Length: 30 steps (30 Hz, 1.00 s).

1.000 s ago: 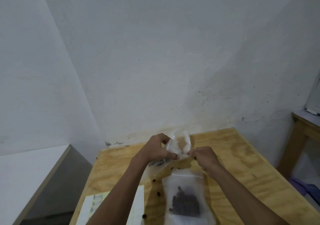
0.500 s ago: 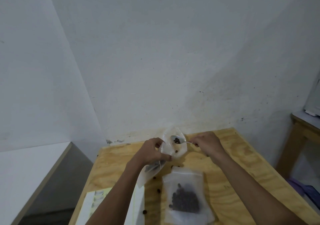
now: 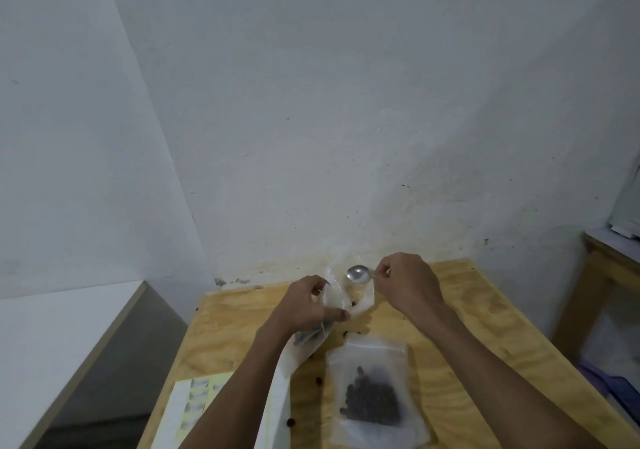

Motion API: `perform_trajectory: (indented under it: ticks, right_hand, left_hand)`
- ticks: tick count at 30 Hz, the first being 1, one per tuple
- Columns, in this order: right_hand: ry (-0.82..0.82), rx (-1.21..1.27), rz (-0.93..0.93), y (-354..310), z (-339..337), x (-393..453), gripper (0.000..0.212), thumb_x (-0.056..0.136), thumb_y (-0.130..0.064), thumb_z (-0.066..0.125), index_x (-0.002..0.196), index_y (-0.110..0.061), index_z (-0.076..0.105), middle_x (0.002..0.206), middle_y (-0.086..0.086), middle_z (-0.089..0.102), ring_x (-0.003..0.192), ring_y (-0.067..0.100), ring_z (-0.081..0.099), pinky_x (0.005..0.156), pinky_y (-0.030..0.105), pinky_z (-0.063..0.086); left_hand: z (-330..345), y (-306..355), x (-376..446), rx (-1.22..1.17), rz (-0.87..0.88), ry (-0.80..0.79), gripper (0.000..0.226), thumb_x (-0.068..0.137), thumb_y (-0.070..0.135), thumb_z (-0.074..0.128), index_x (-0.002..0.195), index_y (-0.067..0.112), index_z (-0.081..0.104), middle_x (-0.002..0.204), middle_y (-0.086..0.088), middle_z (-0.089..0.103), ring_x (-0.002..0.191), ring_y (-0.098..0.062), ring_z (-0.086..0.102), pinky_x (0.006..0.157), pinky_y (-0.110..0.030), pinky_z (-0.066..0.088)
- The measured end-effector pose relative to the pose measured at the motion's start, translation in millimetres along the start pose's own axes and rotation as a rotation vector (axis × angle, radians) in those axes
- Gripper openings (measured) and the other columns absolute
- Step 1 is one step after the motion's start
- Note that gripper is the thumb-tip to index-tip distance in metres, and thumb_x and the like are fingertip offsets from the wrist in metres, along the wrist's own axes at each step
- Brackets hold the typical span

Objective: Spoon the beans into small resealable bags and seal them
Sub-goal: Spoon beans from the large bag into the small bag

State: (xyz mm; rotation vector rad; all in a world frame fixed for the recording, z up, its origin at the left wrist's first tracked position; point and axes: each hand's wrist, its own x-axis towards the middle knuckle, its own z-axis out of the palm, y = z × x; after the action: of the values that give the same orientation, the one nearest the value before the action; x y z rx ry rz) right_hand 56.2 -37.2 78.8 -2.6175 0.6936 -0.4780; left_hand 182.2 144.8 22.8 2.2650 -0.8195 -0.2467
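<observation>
Over the plywood table (image 3: 467, 317), left hand (image 3: 308, 305) pinches a bag (image 3: 334, 298) (clear); right hand (image 3: 408, 284) pinches a spoon (image 3: 358, 273).

Spoon (image 3: 358, 273) in right hand (image 3: 408, 284), above bag (image 3: 334, 298)

Nothing legible anywhere here. The pale yellow sheet (image 3: 201, 400) lying left of the filled bag (image 3: 372, 393) carries rows of grey marks, possibly print, too blurred to read.

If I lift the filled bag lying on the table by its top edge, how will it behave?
The filled bag is thin film, so it will probably flop. Its beans sit low, so they would likely slump bottomward. It looks light.
</observation>
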Motion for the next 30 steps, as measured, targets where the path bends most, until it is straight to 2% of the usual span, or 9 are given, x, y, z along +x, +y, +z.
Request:
perform_trajectory:
  ticks: [3, 4, 9, 14, 19, 23, 25, 27, 30]
  right_hand:
    - [-0.026, -0.093, 0.029, 12, 22, -1, 0.021, 0.093, -0.017, 0.058, 0.073, -0.020, 0.062, 0.074, -0.002, 0.062, 0.064, 0.017, 0.058, 0.047, 0.024, 0.036]
    - [-0.035, -0.115, 0.035, 15, 30, -2, 0.020, 0.094, -0.018, 0.056, 0.074, -0.021, 0.061, 0.078, 0.000, 0.061, 0.068, 0.020, 0.059, 0.049, 0.025, 0.035]
    - [-0.031, -0.133, 0.021, 23, 60, -4, 0.025, 0.101, -0.022, 0.048, 0.106, -0.017, 0.073, 0.107, 0.004, 0.065, 0.094, 0.025, 0.067, 0.067, 0.029, 0.043]
    - [-0.067, 0.028, 0.067, 26, 62, -4, 0.024, 0.094, -0.017, 0.057, 0.097, -0.022, 0.081, 0.100, 0.002, 0.075, 0.088, 0.021, 0.071, 0.072, 0.033, 0.059]
    - [-0.175, 0.176, 0.142, 32, 62, 3, 0.021, 0.090, -0.016, 0.062, 0.089, -0.020, 0.083, 0.091, 0.001, 0.079, 0.080, 0.020, 0.072, 0.066, 0.035, 0.058]
    - [-0.175, 0.323, 0.171, 36, 71, 2, 0.019, 0.091, -0.014, 0.067, 0.089, -0.020, 0.084, 0.093, -0.001, 0.079, 0.084, 0.018, 0.073, 0.075, 0.037, 0.060]
    - [-0.170, 0.374, 0.179, 37, 73, 2, 0.017, 0.092, -0.016, 0.069, 0.094, -0.023, 0.084, 0.097, -0.004, 0.079, 0.086, 0.015, 0.072, 0.078, 0.034, 0.060]
    - [-0.182, 0.409, 0.201, 39, 75, 3, 0.017, 0.093, -0.017, 0.068, 0.096, -0.023, 0.084, 0.096, -0.006, 0.078, 0.085, 0.014, 0.071, 0.078, 0.031, 0.059]
    - [-0.202, 0.430, 0.234, 42, 79, 4, 0.015, 0.091, -0.019, 0.069, 0.088, -0.016, 0.084, 0.090, -0.001, 0.079, 0.084, 0.017, 0.073, 0.075, 0.033, 0.058]
  left_hand:
    - [-1, 0, 0, -0.009, 0.009, 0.002, 0.080, 0.053, 0.060, 0.088, 0.121, 0.026, 0.063, 0.113, 0.011, 0.063, 0.101, -0.008, 0.059, 0.076, -0.023, 0.050]
    - [0, 1, 0, -0.012, 0.010, 0.003, 0.078, 0.055, 0.056, 0.090, 0.122, 0.025, 0.063, 0.113, 0.011, 0.063, 0.101, -0.008, 0.059, 0.075, -0.023, 0.049]
    - [1, 6, 7, -0.028, 0.023, -0.001, 0.081, 0.054, 0.051, 0.090, 0.125, 0.025, 0.061, 0.115, 0.010, 0.062, 0.104, -0.010, 0.060, 0.078, -0.023, 0.050]
    - [3, 16, 15, -0.042, 0.055, -0.012, 0.080, 0.052, 0.057, 0.085, 0.122, 0.023, 0.065, 0.112, 0.010, 0.065, 0.105, -0.010, 0.061, 0.080, -0.026, 0.052]
    - [4, 30, 23, -0.136, 0.056, -0.010, 0.064, 0.058, 0.052, 0.089, 0.113, 0.025, 0.069, 0.106, 0.013, 0.068, 0.098, -0.006, 0.064, 0.076, -0.022, 0.053]
    - [4, 37, 28, -0.177, 0.034, -0.039, 0.070, 0.050, 0.059, 0.083, 0.110, 0.025, 0.072, 0.108, 0.012, 0.068, 0.094, -0.001, 0.064, 0.070, -0.021, 0.053]
    - [3, 37, 32, -0.202, 0.017, -0.045, 0.060, 0.057, 0.052, 0.088, 0.107, 0.023, 0.076, 0.107, 0.009, 0.072, 0.089, -0.004, 0.068, 0.073, -0.031, 0.059]
    - [1, 38, 34, -0.216, 0.000, -0.081, 0.051, 0.058, 0.051, 0.090, 0.099, 0.022, 0.079, 0.096, 0.007, 0.077, 0.084, -0.009, 0.073, 0.079, -0.040, 0.061]
    - [-1, 37, 34, -0.211, -0.027, -0.091, 0.060, 0.051, 0.058, 0.086, 0.095, 0.018, 0.080, 0.091, 0.004, 0.078, 0.083, -0.015, 0.074, 0.079, -0.043, 0.061]
